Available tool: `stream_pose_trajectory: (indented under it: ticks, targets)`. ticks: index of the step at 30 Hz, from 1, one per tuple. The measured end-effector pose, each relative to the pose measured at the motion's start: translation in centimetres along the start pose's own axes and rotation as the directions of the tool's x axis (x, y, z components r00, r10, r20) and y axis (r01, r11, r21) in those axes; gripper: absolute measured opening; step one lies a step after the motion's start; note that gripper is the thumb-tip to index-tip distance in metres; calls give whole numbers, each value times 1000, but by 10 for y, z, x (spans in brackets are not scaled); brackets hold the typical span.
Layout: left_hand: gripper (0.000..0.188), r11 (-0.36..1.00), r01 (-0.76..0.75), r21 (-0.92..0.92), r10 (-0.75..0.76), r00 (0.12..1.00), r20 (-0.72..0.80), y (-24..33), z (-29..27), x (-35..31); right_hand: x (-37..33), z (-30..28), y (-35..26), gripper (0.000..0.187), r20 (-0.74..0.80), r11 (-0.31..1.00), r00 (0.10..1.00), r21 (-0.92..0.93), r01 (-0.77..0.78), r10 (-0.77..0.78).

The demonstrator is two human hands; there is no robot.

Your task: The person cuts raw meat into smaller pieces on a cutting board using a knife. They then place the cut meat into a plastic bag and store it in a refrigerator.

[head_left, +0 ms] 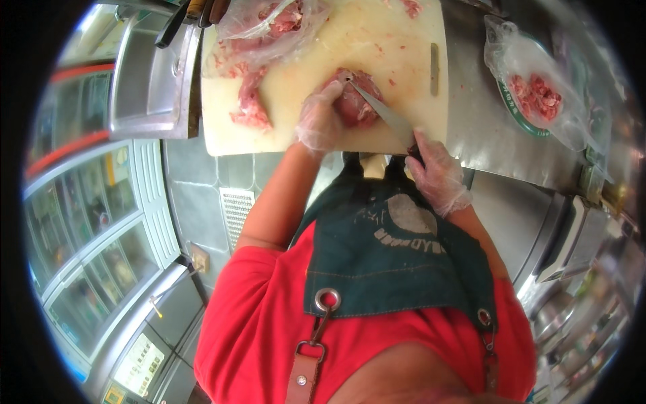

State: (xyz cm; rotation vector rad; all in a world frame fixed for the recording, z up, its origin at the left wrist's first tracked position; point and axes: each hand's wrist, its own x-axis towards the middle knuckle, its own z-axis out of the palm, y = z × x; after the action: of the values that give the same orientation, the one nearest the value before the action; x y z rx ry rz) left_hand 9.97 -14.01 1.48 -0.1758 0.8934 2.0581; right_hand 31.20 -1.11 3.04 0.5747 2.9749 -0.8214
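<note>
A round piece of raw red meat lies near the front of the white cutting board. My left hand, in a clear plastic glove, grips its left side, with the fingers at the upper left edge. In my right hand, gloved the same way, is the handle of a kitchen knife. Its blade slants up and leftward across the meat, the tip close to my left fingers. How deep the tip sits in the meat I cannot tell.
Left on the board are a long strip of meat and a plastic bag holding more meat. A bagged green-rimmed plate of meat pieces stands on the steel counter at right. A metal sink and knife handles are at left.
</note>
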Motion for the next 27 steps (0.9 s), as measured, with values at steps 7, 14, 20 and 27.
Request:
stream_pose_trajectory:
  ticks: [7,14,20,27]
  targets:
    - [31,997,62,-34,-61,997,38,3,3,-5,4,-5,7,56,14,994,1000,-107,29,-28]
    - [27,988,11,151,18,982,-190,-1,10,-5,10,-17,1,55,65,991,998,-134,17,-8]
    - [30,989,10,144,5,995,-102,-1,6,-5,14,-15,-4,53,51,1000,999,-14,0,1]
    - [31,993,-10,122,25,992,-127,-4,9,-6,5,-27,-7,58,82,999,996,-23,-24,26]
